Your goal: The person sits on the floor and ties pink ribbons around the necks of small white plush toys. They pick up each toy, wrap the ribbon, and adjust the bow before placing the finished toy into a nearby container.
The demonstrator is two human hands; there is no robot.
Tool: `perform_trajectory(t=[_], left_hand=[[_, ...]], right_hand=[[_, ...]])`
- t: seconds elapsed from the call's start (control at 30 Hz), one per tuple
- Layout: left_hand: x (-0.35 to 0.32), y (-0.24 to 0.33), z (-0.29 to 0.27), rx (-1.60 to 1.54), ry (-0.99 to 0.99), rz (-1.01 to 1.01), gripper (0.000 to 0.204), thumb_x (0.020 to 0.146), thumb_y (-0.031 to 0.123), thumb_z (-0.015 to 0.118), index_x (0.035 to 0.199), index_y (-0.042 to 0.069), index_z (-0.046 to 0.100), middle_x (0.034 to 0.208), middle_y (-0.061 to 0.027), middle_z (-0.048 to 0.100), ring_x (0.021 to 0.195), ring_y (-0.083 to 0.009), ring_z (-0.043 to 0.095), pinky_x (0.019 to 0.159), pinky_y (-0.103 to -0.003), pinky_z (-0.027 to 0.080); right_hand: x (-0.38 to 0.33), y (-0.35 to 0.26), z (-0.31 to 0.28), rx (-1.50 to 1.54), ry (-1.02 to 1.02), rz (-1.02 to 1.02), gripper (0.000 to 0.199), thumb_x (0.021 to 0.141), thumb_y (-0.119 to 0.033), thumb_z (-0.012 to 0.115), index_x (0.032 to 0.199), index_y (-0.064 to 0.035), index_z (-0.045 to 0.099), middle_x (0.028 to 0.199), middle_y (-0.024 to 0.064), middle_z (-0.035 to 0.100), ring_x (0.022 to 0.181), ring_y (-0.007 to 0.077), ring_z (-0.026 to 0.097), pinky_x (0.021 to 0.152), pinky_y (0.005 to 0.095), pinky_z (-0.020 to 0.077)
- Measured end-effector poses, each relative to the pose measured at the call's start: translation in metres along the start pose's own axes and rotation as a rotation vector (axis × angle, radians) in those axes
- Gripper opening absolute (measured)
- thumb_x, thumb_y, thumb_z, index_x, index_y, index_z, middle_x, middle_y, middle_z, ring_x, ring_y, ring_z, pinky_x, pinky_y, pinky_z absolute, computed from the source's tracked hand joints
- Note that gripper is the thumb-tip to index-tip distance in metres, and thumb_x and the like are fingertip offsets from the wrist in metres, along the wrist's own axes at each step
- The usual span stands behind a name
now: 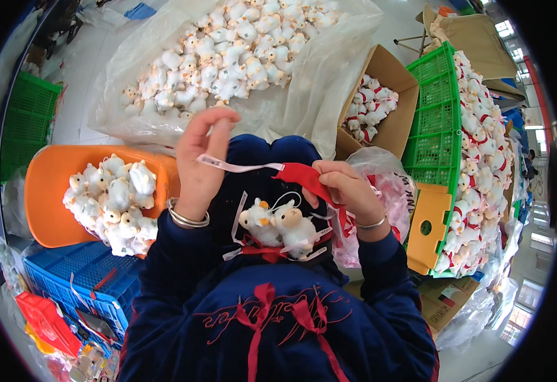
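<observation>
My left hand (201, 156) is raised and pinches the white end of a ribbon (237, 167). My right hand (345, 188) grips the red part of the same ribbon (304, 178), so the strip is stretched between both hands. Below them two small white plush sheep (278, 226) lie on my lap in dark blue clothing, with red ribbon and white tags around them. A clear bag of red and white ribbons (390, 197) sits just right of my right hand.
An orange tub (46, 191) at left holds several white plush sheep. A big clear plastic bag (329, 70) ahead is full of them. A cardboard box (390, 95) and a green crate (434, 127) at right hold more with red ribbons. Blue crate (62, 283) at lower left.
</observation>
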State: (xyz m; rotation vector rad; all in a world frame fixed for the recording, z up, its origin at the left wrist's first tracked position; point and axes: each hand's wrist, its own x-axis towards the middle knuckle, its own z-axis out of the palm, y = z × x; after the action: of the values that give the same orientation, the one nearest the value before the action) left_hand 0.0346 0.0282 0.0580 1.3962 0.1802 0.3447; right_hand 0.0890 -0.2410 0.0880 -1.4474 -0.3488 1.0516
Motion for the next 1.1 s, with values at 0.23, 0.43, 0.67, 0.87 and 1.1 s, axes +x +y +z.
perform_trajectory(t=[0.23,0.43,0.67,0.87,1.1], left_hand=[[0.009,0.057,0.022,0.342,-0.744,-0.068,0.035,0.095,0.009,0.071,0.129,0.000,0.066,0.113,-0.0085,0.070,0.092,-0.0107,0.064,0.075,-0.025,0.050],[-0.022,0.117,-0.008,-0.439,-1.160,0.330,0.026,0.095,0.018,0.070,0.117,0.005,0.070,0.099,-0.0112,0.069,0.074,-0.0228,0.064,0.063,-0.032,0.048],[-0.056,0.119,-0.007,-0.597,-1.351,0.215,0.020,0.096,0.023,0.068,0.109,0.007,0.069,0.093,-0.0099,0.066,0.069,-0.0254,0.060,0.058,-0.034,0.044],[-0.062,0.114,-0.002,-0.650,-1.382,0.260,0.025,0.099,0.032,0.063,0.097,0.007,0.063,0.091,-0.0105,0.063,0.072,-0.0342,0.059,0.060,-0.040,0.047],[-0.031,0.131,0.033,-0.706,-1.323,0.604,0.016,0.101,0.016,0.065,0.114,0.014,0.073,0.097,-0.0114,0.068,0.062,-0.0172,0.059,0.050,-0.028,0.040]], right_hand=[[0.009,-0.035,0.013,-0.462,0.001,-0.166,0.017,0.098,-0.013,0.050,0.087,0.0000,0.051,0.072,0.0037,0.048,0.068,0.0154,0.047,0.063,0.0351,0.0432],[-0.002,-0.025,0.004,-0.353,0.281,-0.040,0.021,0.103,-0.013,0.056,0.088,0.0005,0.056,0.071,-0.0006,0.051,0.068,0.0095,0.046,0.061,0.0304,0.0416],[-0.005,0.001,0.002,-0.197,0.419,-0.051,0.022,0.104,-0.004,0.054,0.124,-0.0047,0.063,0.074,-0.0050,0.053,0.068,0.0020,0.045,0.060,0.0207,0.0368],[-0.023,0.001,0.000,-0.620,0.213,-0.078,0.019,0.093,0.000,0.049,0.100,0.0002,0.067,0.084,0.0110,0.066,0.082,0.0226,0.064,0.077,0.0348,0.0513],[-0.024,0.023,0.053,-1.019,0.100,0.105,0.047,0.092,-0.047,0.069,0.101,-0.0016,0.068,0.099,0.0178,0.067,0.091,0.0381,0.069,0.078,0.0463,0.0557]])
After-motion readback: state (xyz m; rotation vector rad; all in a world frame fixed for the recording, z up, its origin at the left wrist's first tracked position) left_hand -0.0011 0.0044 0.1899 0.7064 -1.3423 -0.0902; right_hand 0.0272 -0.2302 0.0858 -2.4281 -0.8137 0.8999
